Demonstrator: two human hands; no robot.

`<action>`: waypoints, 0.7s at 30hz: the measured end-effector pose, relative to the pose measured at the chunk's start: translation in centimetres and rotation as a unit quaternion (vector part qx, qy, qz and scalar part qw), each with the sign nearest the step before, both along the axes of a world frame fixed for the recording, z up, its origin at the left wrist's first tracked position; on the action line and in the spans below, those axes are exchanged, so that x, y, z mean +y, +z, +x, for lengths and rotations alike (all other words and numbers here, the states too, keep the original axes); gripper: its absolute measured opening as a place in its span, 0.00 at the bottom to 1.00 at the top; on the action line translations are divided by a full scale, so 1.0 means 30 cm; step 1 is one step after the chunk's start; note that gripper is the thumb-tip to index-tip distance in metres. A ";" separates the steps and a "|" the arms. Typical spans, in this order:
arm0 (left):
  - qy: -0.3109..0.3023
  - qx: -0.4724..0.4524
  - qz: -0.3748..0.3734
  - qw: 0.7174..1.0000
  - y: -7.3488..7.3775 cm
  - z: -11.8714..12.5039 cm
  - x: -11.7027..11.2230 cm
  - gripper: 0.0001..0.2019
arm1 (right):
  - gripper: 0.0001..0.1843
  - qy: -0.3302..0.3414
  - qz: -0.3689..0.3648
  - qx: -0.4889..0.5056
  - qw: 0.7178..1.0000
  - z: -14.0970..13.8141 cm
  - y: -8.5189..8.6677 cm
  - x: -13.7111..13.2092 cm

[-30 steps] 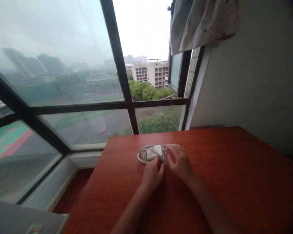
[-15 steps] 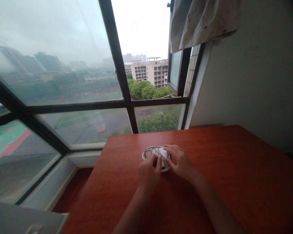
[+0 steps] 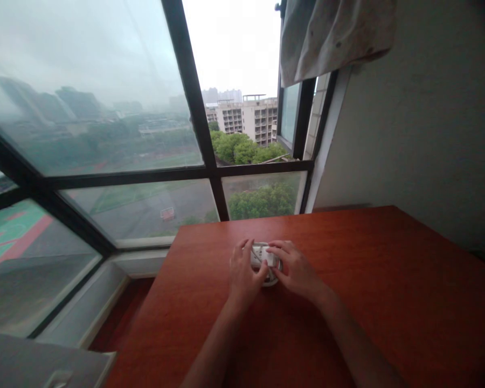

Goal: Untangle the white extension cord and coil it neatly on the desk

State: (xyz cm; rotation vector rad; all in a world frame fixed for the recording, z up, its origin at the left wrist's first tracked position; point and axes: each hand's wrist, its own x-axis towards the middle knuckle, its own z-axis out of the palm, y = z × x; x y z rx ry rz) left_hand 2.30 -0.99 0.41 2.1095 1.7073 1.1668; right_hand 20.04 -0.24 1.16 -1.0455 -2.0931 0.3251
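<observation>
A white power strip (image 3: 259, 255) with outlet slots on its upper face lies on the red-brown table. Its pale cord (image 3: 270, 282) is coiled around it, with one strand crossing the top. My left hand (image 3: 244, 274) is wrapped about the left side of the bundle, fingers at the far edge and thumb at the near side. From the right, my right hand (image 3: 298, 269) holds the other side, its fingertips on a white block, perhaps the plug, and its thumb low against the coil. My fingers hide parts of the cord.
The wooden table (image 3: 388, 280) stretches to the right and towards me. Behind it stand dark-framed windows (image 3: 214, 172), one sash open, with a hanging curtain (image 3: 335, 43) above. A plain wall (image 3: 408, 134) is at the right, and a grey panel (image 3: 36, 361) at the lower left.
My left hand has opened from a pinch on the cord and spread around the bundle's left side. The right hand stays nearly in place on the right side.
</observation>
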 end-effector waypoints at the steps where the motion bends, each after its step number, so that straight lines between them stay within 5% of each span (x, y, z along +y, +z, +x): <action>1: -0.003 -0.001 0.001 1.000 0.002 0.001 -0.001 0.26 | 0.25 -0.005 -0.004 -0.002 1.000 -0.002 -0.004 0.002; 10: 0.000 0.001 0.002 1.000 -0.002 0.002 -0.002 0.26 | 0.25 -0.044 -0.069 0.100 0.992 0.016 -0.034 0.027; 21: 0.002 0.007 0.001 1.000 0.000 -0.002 0.000 0.25 | 0.24 -0.010 -0.157 0.170 0.973 0.110 -0.018 0.051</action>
